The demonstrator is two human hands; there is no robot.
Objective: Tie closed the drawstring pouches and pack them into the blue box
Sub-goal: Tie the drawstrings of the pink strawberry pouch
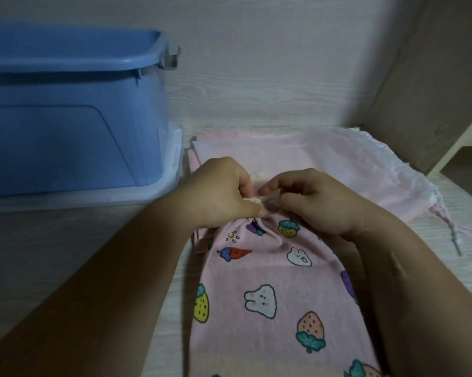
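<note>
blue box (66, 110) cut off left, printed pouch (270, 295) cut off below, drawstring knot hidden

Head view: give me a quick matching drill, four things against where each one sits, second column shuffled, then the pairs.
Things:
1. Blue plastic box
2. Pink fruit-and-bunny print cloth pouch
3. Pale pink sheer drawstring pouch
4. Clear plastic lid

Places:
A. Lying flat at far right, cords trailing off its gathered end
B. Under the box
C. Far left, open top
D. Nearest the camera, neck gathered at both hands' fingers

Pairs: 1-C, 2-D, 3-A, 4-B
</note>
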